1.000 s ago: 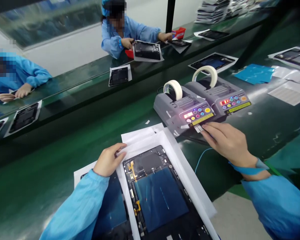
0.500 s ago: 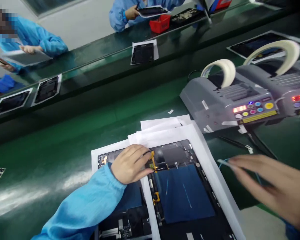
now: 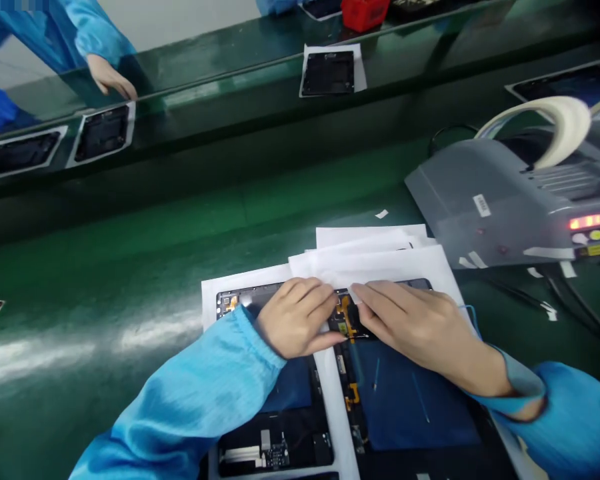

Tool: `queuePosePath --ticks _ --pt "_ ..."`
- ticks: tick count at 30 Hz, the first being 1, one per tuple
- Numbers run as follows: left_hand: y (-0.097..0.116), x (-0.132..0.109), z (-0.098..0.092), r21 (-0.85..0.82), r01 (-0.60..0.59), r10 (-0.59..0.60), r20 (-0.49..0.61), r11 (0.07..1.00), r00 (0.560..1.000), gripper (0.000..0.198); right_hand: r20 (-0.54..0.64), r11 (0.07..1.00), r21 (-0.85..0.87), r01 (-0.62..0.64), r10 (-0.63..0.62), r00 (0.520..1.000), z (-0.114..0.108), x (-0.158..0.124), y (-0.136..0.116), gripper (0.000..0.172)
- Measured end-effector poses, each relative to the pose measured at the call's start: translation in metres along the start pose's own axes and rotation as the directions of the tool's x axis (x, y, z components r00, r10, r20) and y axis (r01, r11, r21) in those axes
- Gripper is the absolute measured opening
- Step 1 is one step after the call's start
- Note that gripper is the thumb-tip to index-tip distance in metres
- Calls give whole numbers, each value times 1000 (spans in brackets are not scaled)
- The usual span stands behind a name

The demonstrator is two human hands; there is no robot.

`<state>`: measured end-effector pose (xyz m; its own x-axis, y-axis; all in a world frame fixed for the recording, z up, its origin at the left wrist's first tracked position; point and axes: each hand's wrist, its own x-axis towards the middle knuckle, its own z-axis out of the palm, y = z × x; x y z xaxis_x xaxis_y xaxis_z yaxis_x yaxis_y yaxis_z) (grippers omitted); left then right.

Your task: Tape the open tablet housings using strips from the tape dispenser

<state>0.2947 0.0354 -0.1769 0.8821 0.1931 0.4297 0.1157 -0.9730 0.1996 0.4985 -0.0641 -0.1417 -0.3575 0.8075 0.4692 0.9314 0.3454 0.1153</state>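
Note:
Two opened tablets lie side by side on white paper sheets: the left tablet (image 3: 290,427) is partly under my left sleeve, the right tablet (image 3: 405,400) has a blue battery area and orange flex cables (image 3: 349,313). My left hand (image 3: 300,319) rests over the top inner corner of the right tablet, thumb and forefinger apart on either side of the flex cable area. My right hand (image 3: 425,330) is closed in a pinch on a small pale strip of tape (image 3: 353,294), held at the tablet's top edge beside the cables. A blue band circles my right wrist.
A grey tape dispenser (image 3: 485,207) with a lit display stands at right, tweezers (image 3: 517,293) in front of it. Tablets (image 3: 103,133) on paper lie along the far raised shelf. A co-worker's hand (image 3: 110,79) touches that shelf at far left. A red bin (image 3: 364,15) stands beyond.
My right hand has moved left from beside the dispenser to the right tablet's top edge with the strip. My left hand stays at the same corner. The whole view has shifted.

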Motion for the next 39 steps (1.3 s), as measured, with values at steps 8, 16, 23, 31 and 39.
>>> queuePosePath --ticks 8,16,23,31,39 --pt "2 -1 5 13 10 -9 -46 1000 999 56 70 995 -5 98 -97 993 5 2 -5 16" --pt "3 -2 7 15 18 -18 -27 1000 999 56 96 990 9 139 -139 986 6 -5 -4 21" --pt "2 -1 7 5 11 -11 -53 1000 999 53 129 992 4 126 -126 984 7 -7 -5 23" --pt "2 0 5 -8 12 -12 -45 1000 999 51 207 990 -9 138 -133 969 2 0 -8 24" --pt "-4 -8 12 -32 18 -16 70 999 997 53 405 999 18 37 -41 913 8 -6 -25 18"
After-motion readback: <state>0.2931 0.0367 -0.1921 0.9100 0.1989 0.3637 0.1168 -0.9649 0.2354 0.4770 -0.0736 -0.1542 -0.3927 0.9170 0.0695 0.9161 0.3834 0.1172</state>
